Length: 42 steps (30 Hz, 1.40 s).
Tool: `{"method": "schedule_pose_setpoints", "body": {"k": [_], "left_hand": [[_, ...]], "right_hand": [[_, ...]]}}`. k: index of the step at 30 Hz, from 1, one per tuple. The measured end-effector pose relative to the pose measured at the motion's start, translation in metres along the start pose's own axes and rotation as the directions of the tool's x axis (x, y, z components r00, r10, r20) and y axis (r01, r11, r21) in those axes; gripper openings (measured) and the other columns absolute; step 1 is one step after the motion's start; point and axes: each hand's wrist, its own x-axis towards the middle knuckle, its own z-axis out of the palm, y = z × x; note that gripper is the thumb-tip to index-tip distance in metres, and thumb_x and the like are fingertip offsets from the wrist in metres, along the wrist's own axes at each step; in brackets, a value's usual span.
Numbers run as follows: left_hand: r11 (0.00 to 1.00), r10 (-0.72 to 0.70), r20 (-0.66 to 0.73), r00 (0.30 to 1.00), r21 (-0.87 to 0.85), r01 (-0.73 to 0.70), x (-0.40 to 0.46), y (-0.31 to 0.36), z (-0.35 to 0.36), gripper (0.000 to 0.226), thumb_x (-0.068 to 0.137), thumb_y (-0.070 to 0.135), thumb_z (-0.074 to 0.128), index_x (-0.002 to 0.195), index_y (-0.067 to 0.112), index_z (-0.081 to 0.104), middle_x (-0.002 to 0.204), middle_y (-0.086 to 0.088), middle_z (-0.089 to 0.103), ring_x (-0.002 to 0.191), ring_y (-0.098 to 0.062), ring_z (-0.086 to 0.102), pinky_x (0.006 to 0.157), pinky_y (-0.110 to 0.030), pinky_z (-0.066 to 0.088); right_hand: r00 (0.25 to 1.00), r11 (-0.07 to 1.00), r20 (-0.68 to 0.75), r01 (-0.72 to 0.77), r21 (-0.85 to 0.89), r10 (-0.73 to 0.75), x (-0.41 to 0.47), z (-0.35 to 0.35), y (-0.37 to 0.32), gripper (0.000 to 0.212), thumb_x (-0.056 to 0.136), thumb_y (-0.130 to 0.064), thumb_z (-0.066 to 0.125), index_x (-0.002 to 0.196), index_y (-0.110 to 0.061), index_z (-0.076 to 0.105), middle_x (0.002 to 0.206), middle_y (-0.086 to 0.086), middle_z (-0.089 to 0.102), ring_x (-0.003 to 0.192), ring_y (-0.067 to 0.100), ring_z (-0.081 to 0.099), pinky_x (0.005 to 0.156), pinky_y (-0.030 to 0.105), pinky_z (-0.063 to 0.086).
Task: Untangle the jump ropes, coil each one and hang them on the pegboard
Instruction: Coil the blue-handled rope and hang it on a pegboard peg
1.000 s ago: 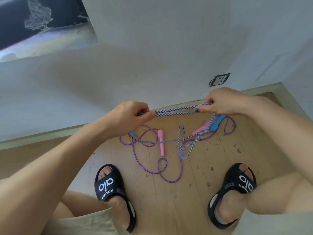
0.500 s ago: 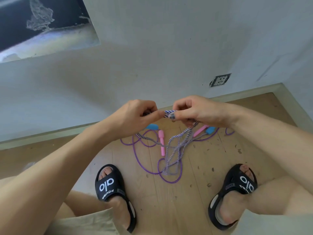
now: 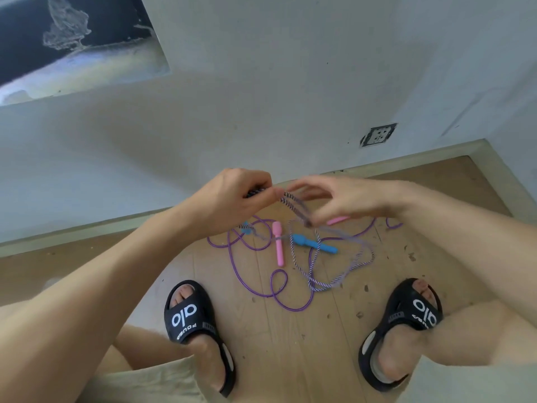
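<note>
Floor [image 3: 290,344]: pale wood boards, scuffed and dotted with dark specks, meeting a cream skirting board [image 3: 87,232] along the far side and again at the right corner.

Wall [image 3: 261,97]: white, shadowed, with a loose grey socket plate [image 3: 377,134] low at the far right and a dark recessed opening [image 3: 58,30] at the upper left.

Left hand [image 3: 235,199]: raised above the floor, fingers curled round a gathered bundle of the striped rope [image 3: 312,274], thumb and forefinger pinching it.

Right hand [image 3: 343,202]: just beside the left, blurred; fingers bent with the striped rope running under them, but whether it truly grips cannot be told.

Striped rope: hangs from the hands to loose loops on the floor between the feet, with a blue handle [image 3: 315,244] lying in the tangle.

Purple rope [image 3: 261,289]: on the floor, looped under and across the striped one; one pink handle [image 3: 278,242] left of the blue handle, a second pink handle [image 3: 337,220] partly hidden under the right hand.

Black sandals [image 3: 189,315]: one either side, nearest the onlooker.
</note>
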Motion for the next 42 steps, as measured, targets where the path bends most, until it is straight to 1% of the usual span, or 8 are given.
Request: {"method": "schedule_pose_setpoints", "body": {"k": [5, 15, 19, 23, 28, 33, 36, 42], "left_hand": [[1.0, -0.005, -0.019, 1.0, -0.006, 0.005, 0.004, 0.003, -0.002, 0.047, 0.1, 0.042, 0.049, 0.072, 0.003, 0.05, 0.061, -0.013, 0.042, 0.053, -0.013, 0.028, 0.049, -0.026, 0.028], [0.997, -0.043, 0.024, 0.999, 0.069, 0.042, 0.0, -0.01, 0.001, 0.043, 0.1, 0.043, 0.05, 0.067, 0.014, 0.05, 0.054, 0.005, 0.038, 0.051, -0.01, 0.036, 0.049, -0.022, 0.029], [1.0, -0.025, -0.023, 0.999, -0.018, 0.024, 0.006, 0.004, 0.003, 0.042, 0.1, 0.039, 0.051, 0.073, 0.006, 0.053, 0.058, 0.001, 0.038, 0.054, -0.013, 0.031, 0.05, -0.021, 0.03], [1.0, -0.022, -0.031, 0.999, -0.011, 0.021, 0.009, 0.006, 0.0, 0.045, 0.1, 0.041, 0.049, 0.075, 0.005, 0.056, 0.059, -0.008, 0.044, 0.054, -0.014, 0.032, 0.049, -0.023, 0.03], [0.998, -0.036, 0.006, 0.999, 0.059, 0.035, 0.005, -0.005, -0.001, 0.045, 0.101, 0.042, 0.048, 0.072, 0.008, 0.056, 0.06, -0.008, 0.048, 0.054, -0.014, 0.034, 0.051, -0.025, 0.031], [0.993, -0.056, 0.025, 0.998, 0.105, 0.053, 0.005, -0.011, 0.004, 0.041, 0.098, 0.045, 0.052, 0.068, 0.018, 0.051, 0.054, 0.004, 0.041, 0.052, -0.013, 0.035, 0.05, -0.024, 0.03], [0.998, -0.031, -0.008, 0.999, 0.047, 0.031, 0.005, -0.004, 0.004, 0.045, 0.099, 0.042, 0.052, 0.066, 0.011, 0.047, 0.054, 0.003, 0.035, 0.053, -0.015, 0.03, 0.048, -0.023, 0.029], [0.999, -0.045, -0.018, 0.999, 0.006, 0.045, 0.009, -0.003, 0.002, 0.046, 0.102, 0.039, 0.047, 0.069, 0.006, 0.05, 0.063, -0.015, 0.051, 0.053, -0.013, 0.032, 0.051, -0.028, 0.032]], "right_hand": [[0.975, 0.914, -0.086, 0.224, 0.339, -0.207, 0.001, 0.014, -0.025, 0.016, 0.098, -0.013, 0.059, 0.084, -0.006, 0.063, 0.066, 0.007, 0.056, 0.062, 0.019, 0.056, 0.072, 0.027, 0.051], [0.916, 0.633, -0.16, -0.372, -0.679, 0.367, -0.005, -0.031, 0.023, 0.011, 0.081, -0.023, 0.072, 0.087, -0.016, 0.066, 0.068, -0.007, 0.068, 0.061, 0.011, 0.056, 0.061, 0.026, 0.046], [1.0, 0.994, -0.018, -0.006, -0.108, 0.004, 0.007, 0.0, 0.008, 0.035, 0.084, -0.017, 0.074, 0.115, -0.021, 0.059, 0.106, -0.006, 0.072, 0.101, 0.009, 0.067, 0.09, 0.026, 0.053], [0.978, 0.913, -0.092, 0.209, 0.35, -0.188, 0.004, 0.008, -0.018, 0.014, 0.097, -0.012, 0.059, 0.086, -0.005, 0.062, 0.067, 0.009, 0.06, 0.075, 0.026, 0.061, 0.073, 0.025, 0.05], [0.994, 0.981, -0.068, 0.072, -0.182, -0.085, -0.001, -0.024, 0.001, 0.027, 0.091, -0.025, 0.069, 0.07, -0.014, 0.058, 0.061, 0.003, 0.062, 0.06, 0.013, 0.053, 0.064, 0.027, 0.041], [0.936, 0.627, -0.16, -0.331, -0.705, 0.314, -0.001, -0.016, 0.023, 0.014, 0.085, -0.026, 0.071, 0.089, -0.017, 0.062, 0.081, -0.002, 0.072, 0.074, 0.018, 0.065, 0.074, 0.034, 0.054], [0.999, 0.984, 0.002, -0.048, -0.172, 0.049, 0.005, 0.012, 0.005, 0.037, 0.086, -0.022, 0.073, 0.117, -0.022, 0.053, 0.107, -0.003, 0.07, 0.101, 0.016, 0.068, 0.088, 0.027, 0.055], [0.98, 0.863, -0.087, 0.201, 0.464, -0.181, 0.007, 0.017, -0.018, 0.013, 0.099, -0.009, 0.056, 0.086, -0.007, 0.055, 0.056, -0.002, 0.05, 0.058, 0.019, 0.05, 0.077, 0.033, 0.048]]}}
